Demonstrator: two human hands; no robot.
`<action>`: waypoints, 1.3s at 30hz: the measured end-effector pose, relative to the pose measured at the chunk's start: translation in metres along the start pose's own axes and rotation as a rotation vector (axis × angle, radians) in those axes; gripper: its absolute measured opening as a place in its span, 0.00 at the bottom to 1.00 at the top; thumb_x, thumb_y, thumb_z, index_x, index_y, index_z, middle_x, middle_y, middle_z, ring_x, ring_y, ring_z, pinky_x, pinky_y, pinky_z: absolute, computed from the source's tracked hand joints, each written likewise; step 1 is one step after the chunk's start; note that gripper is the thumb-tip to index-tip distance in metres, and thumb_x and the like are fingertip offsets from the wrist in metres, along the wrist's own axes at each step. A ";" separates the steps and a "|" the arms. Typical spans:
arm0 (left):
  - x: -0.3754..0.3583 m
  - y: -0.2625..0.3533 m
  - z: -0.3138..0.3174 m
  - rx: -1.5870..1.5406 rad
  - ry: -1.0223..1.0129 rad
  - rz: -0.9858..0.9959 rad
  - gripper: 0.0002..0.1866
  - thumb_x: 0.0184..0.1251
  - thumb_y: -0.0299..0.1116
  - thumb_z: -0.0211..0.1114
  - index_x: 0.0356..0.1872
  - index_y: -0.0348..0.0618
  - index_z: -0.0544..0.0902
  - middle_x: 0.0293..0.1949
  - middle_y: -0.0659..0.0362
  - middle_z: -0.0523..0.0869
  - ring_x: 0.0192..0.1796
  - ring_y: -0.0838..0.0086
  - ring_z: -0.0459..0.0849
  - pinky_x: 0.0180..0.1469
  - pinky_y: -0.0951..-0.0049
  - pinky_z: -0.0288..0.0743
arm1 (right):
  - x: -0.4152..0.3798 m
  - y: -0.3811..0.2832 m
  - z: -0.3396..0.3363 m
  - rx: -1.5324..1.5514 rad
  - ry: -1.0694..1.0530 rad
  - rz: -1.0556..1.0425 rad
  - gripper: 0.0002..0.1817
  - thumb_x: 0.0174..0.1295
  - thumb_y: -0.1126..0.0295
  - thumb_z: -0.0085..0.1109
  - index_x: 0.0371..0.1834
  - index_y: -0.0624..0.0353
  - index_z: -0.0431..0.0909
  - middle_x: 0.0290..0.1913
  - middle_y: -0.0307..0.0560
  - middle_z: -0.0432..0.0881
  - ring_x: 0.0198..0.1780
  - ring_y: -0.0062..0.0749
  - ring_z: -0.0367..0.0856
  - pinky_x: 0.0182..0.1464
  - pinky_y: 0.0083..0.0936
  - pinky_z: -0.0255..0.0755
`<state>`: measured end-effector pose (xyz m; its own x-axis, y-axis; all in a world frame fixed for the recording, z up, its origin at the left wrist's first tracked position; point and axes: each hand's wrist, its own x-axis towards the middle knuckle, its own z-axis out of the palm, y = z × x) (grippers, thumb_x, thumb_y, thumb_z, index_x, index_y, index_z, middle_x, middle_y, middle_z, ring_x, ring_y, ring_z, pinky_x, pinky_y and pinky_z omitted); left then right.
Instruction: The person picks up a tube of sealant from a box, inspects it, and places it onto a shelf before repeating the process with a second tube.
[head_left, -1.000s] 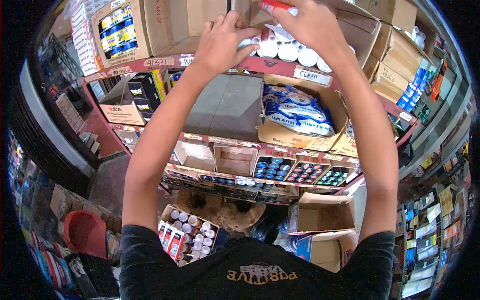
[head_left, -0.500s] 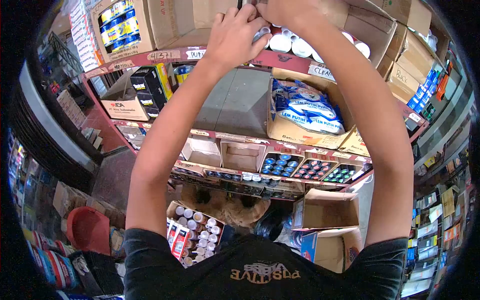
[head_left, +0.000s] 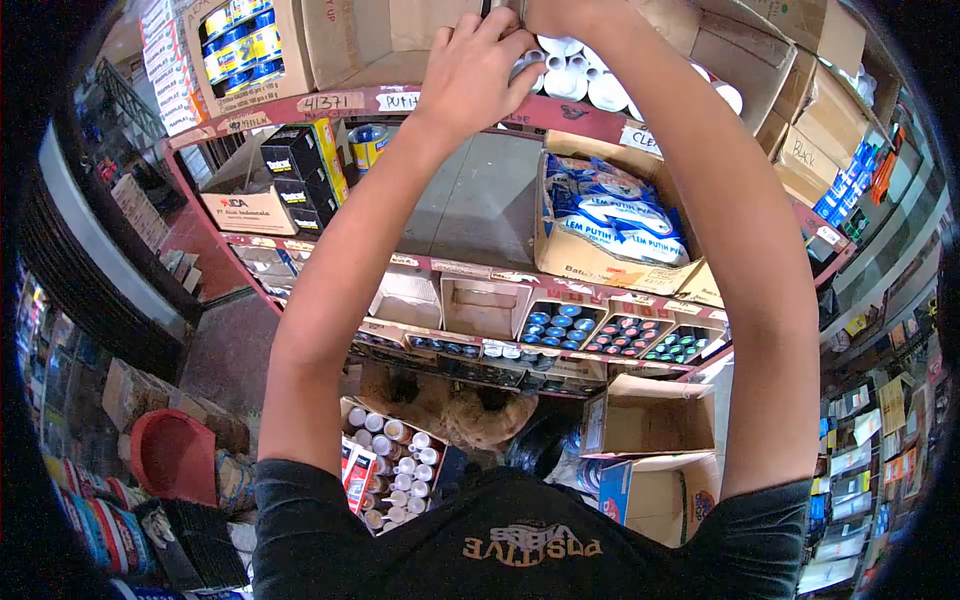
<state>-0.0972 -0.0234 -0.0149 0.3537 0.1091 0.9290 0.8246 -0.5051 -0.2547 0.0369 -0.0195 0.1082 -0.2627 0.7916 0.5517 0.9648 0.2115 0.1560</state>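
Observation:
My left hand (head_left: 475,72) is raised at the upper shelf, its fingers curled and closed at a carton's edge; what they hold, if anything, is hidden. Just right of its thumb lie white bottles (head_left: 567,82) with round ends, on their sides in an open carton (head_left: 765,75). My right hand (head_left: 575,18) is beside the left one at the top edge of the view, above the white bottles. Its fingers are out of sight.
Below on the shelf, a carton holds blue-white packets (head_left: 620,215); black boxes (head_left: 300,180) stand at left. Lower compartments hold spray cans (head_left: 557,328). On the floor are a carton of capped bottles (head_left: 405,465), open cartons (head_left: 655,420) and a red container (head_left: 175,458).
The view has shifted slightly. Both hands stay at the upper shelf, and more white bottle ends show between them. My right hand has moved slightly upward.

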 end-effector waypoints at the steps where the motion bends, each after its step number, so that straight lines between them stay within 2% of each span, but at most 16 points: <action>1: 0.000 0.000 -0.001 0.000 0.000 -0.001 0.15 0.66 0.47 0.72 0.47 0.51 0.89 0.52 0.60 0.82 0.54 0.59 0.79 0.54 0.56 0.70 | 0.002 0.002 -0.002 -0.046 -0.062 -0.039 0.22 0.68 0.62 0.52 0.53 0.64 0.88 0.59 0.62 0.87 0.62 0.50 0.86 0.62 0.43 0.80; 3: 0.000 0.000 -0.004 0.008 -0.027 0.014 0.16 0.67 0.48 0.70 0.48 0.50 0.89 0.53 0.60 0.82 0.54 0.59 0.79 0.54 0.55 0.70 | 0.004 0.005 -0.003 -0.093 -0.125 -0.080 0.22 0.67 0.62 0.51 0.54 0.63 0.88 0.59 0.61 0.87 0.63 0.50 0.86 0.63 0.43 0.79; 6: -0.001 0.001 -0.006 0.008 -0.032 0.014 0.19 0.67 0.51 0.69 0.48 0.49 0.88 0.53 0.60 0.82 0.55 0.59 0.79 0.55 0.54 0.70 | 0.009 0.014 0.002 -0.037 -0.028 -0.106 0.23 0.68 0.61 0.51 0.57 0.63 0.87 0.60 0.61 0.86 0.63 0.52 0.86 0.62 0.45 0.79; 8: -0.003 -0.001 -0.002 0.007 -0.027 0.003 0.19 0.68 0.52 0.68 0.48 0.48 0.88 0.53 0.60 0.82 0.55 0.59 0.79 0.55 0.53 0.70 | 0.005 0.013 -0.001 -0.185 0.042 -0.312 0.24 0.69 0.59 0.51 0.59 0.63 0.85 0.60 0.62 0.86 0.63 0.53 0.85 0.62 0.45 0.79; 9: -0.004 -0.003 0.000 0.004 -0.024 -0.008 0.20 0.68 0.53 0.67 0.48 0.48 0.89 0.54 0.60 0.82 0.56 0.58 0.79 0.56 0.53 0.70 | -0.006 0.009 -0.010 -0.184 0.043 -0.311 0.24 0.69 0.59 0.51 0.59 0.63 0.85 0.60 0.62 0.86 0.63 0.53 0.85 0.62 0.45 0.79; 11: -0.005 -0.004 0.003 0.006 -0.008 -0.002 0.20 0.69 0.53 0.67 0.48 0.48 0.89 0.53 0.60 0.83 0.56 0.58 0.79 0.56 0.53 0.71 | -0.030 0.003 -0.036 -0.116 0.014 -0.039 0.26 0.69 0.57 0.50 0.62 0.61 0.84 0.61 0.62 0.85 0.62 0.56 0.85 0.61 0.44 0.79; 12: -0.005 -0.003 0.001 0.008 0.007 0.004 0.20 0.69 0.53 0.67 0.47 0.48 0.89 0.53 0.60 0.83 0.56 0.58 0.79 0.56 0.53 0.71 | -0.028 0.004 -0.042 -0.115 0.012 -0.038 0.26 0.69 0.57 0.50 0.62 0.61 0.84 0.61 0.62 0.85 0.62 0.56 0.85 0.61 0.44 0.79; 14: -0.002 0.001 -0.002 -0.011 0.002 0.002 0.20 0.69 0.53 0.67 0.47 0.48 0.89 0.53 0.59 0.83 0.55 0.58 0.80 0.55 0.53 0.71 | -0.022 0.012 -0.049 0.035 -0.250 -0.179 0.27 0.68 0.55 0.55 0.64 0.59 0.84 0.60 0.60 0.87 0.60 0.54 0.86 0.61 0.42 0.79; 15: 0.000 0.002 -0.002 -0.028 -0.003 0.001 0.20 0.70 0.53 0.67 0.46 0.48 0.89 0.53 0.59 0.83 0.55 0.58 0.80 0.55 0.53 0.72 | -0.022 0.020 -0.052 0.038 -0.252 -0.175 0.27 0.68 0.55 0.55 0.64 0.59 0.84 0.60 0.60 0.87 0.60 0.54 0.86 0.61 0.42 0.79; 17: 0.000 0.001 -0.001 -0.022 0.004 0.007 0.19 0.69 0.53 0.68 0.45 0.48 0.90 0.53 0.59 0.83 0.54 0.57 0.80 0.55 0.53 0.72 | -0.025 0.038 -0.056 0.191 -0.412 -0.329 0.30 0.64 0.53 0.61 0.65 0.59 0.83 0.58 0.59 0.88 0.58 0.49 0.87 0.59 0.40 0.79; 21: 0.001 0.003 -0.001 -0.047 -0.031 -0.032 0.18 0.68 0.51 0.70 0.44 0.47 0.90 0.52 0.58 0.83 0.54 0.54 0.81 0.54 0.52 0.73 | -0.023 0.052 -0.039 0.251 -0.317 -0.288 0.34 0.61 0.50 0.66 0.66 0.61 0.82 0.61 0.58 0.87 0.61 0.48 0.85 0.64 0.37 0.76; 25: 0.006 0.012 -0.009 -0.036 -0.022 -0.047 0.17 0.67 0.49 0.70 0.45 0.47 0.89 0.53 0.57 0.83 0.55 0.54 0.81 0.56 0.51 0.75 | -0.018 0.065 -0.024 0.212 -0.243 -0.297 0.35 0.61 0.46 0.66 0.66 0.59 0.83 0.63 0.58 0.85 0.63 0.48 0.83 0.67 0.36 0.74; 27: 0.009 0.018 -0.019 -0.097 -0.156 -0.156 0.17 0.67 0.40 0.71 0.49 0.40 0.85 0.52 0.50 0.77 0.56 0.52 0.76 0.57 0.51 0.69 | -0.013 0.068 -0.015 0.267 -0.234 -0.326 0.36 0.62 0.43 0.66 0.66 0.59 0.82 0.64 0.58 0.85 0.65 0.48 0.83 0.69 0.36 0.74; 37: 0.014 0.027 -0.024 -0.045 -0.210 -0.233 0.15 0.68 0.38 0.70 0.48 0.39 0.85 0.52 0.50 0.77 0.56 0.52 0.76 0.58 0.50 0.69 | -0.015 0.074 -0.012 0.311 -0.237 -0.348 0.33 0.64 0.46 0.67 0.63 0.61 0.83 0.62 0.57 0.86 0.63 0.47 0.84 0.66 0.37 0.76; 39: 0.013 0.024 -0.024 -0.033 -0.186 -0.176 0.15 0.67 0.37 0.70 0.51 0.41 0.83 0.50 0.49 0.78 0.55 0.49 0.78 0.56 0.48 0.72 | -0.024 0.075 -0.016 0.405 -0.255 -0.440 0.31 0.66 0.47 0.66 0.62 0.61 0.84 0.60 0.56 0.87 0.61 0.47 0.84 0.64 0.37 0.77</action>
<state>-0.0838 -0.0545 -0.0028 0.2837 0.3520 0.8919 0.8670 -0.4916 -0.0818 0.1154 -0.0317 0.1203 -0.6719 0.6829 0.2867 0.7072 0.7066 -0.0257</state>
